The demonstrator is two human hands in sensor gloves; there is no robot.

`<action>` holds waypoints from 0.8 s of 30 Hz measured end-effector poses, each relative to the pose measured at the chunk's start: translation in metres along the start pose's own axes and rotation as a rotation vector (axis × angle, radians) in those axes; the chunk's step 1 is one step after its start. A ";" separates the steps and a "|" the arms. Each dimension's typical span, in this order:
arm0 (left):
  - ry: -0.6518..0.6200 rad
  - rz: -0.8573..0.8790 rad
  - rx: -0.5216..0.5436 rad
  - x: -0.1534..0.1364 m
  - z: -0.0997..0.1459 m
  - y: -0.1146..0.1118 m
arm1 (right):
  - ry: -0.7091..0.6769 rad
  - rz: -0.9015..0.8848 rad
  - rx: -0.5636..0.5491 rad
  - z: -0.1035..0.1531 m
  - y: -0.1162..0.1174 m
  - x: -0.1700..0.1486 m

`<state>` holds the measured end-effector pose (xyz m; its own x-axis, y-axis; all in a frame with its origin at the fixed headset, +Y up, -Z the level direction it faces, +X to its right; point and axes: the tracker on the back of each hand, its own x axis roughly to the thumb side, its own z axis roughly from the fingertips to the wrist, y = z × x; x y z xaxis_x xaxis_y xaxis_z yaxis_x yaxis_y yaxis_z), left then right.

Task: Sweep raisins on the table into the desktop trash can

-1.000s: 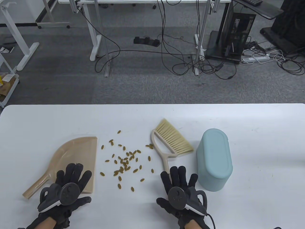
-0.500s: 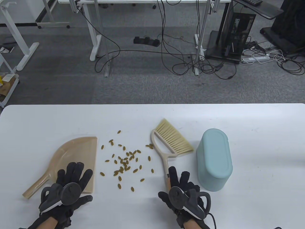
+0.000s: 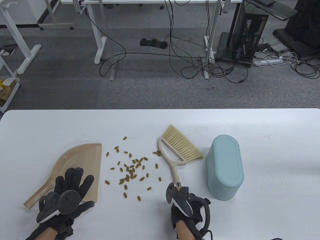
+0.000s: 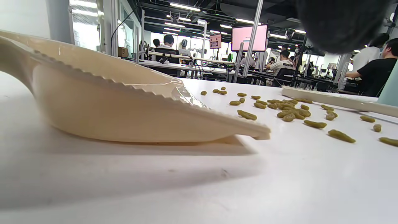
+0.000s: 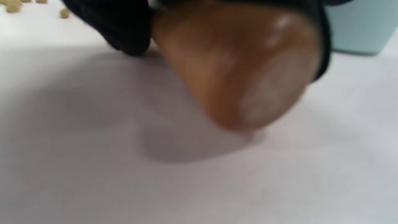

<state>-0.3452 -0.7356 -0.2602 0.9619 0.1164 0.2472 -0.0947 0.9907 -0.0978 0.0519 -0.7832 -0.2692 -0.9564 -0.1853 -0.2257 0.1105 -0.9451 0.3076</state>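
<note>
Here, raisins (image 3: 130, 170) lie unswept beside the dustpan (image 3: 80, 162); right hand (image 3: 186, 202) grips the brush (image 3: 175, 155) handle, left hand (image 3: 68, 193) spread wide over the dustpan.

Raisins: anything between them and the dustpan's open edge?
Nothing visible. The raisins lie loose on bare table just right of the dustpan, whose straight edge faces them. The brush, its handle gripped by the right hand, lies on their far side, and the trash can stands beyond it.

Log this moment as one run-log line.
right hand: grips brush handle | left hand: over dustpan | raisins: unswept | trash can: upright
</note>
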 end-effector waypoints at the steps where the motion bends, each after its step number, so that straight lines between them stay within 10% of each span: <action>1: 0.002 0.006 0.004 -0.001 0.000 0.001 | 0.018 0.006 -0.006 0.000 -0.001 -0.003; 6: 0.020 0.043 0.018 -0.006 0.000 0.003 | 0.049 -0.140 -0.209 0.008 -0.021 -0.031; 11: 0.039 0.085 0.027 -0.013 0.000 0.005 | 0.023 -0.135 -0.147 0.023 -0.055 -0.040; 16: 0.049 0.099 0.032 -0.015 0.001 0.005 | -0.161 -0.555 -0.189 0.040 -0.088 -0.046; 19: 0.050 0.102 0.037 -0.016 0.001 0.005 | -0.353 -1.067 -0.015 0.046 -0.094 -0.040; 24: 0.060 0.100 0.016 -0.017 0.000 0.001 | -0.667 -1.642 0.616 0.052 -0.072 0.008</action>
<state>-0.3613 -0.7366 -0.2641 0.9612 0.2102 0.1785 -0.1941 0.9755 -0.1036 0.0225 -0.7025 -0.2446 0.0544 0.9526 -0.2994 -0.8620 0.1961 0.4675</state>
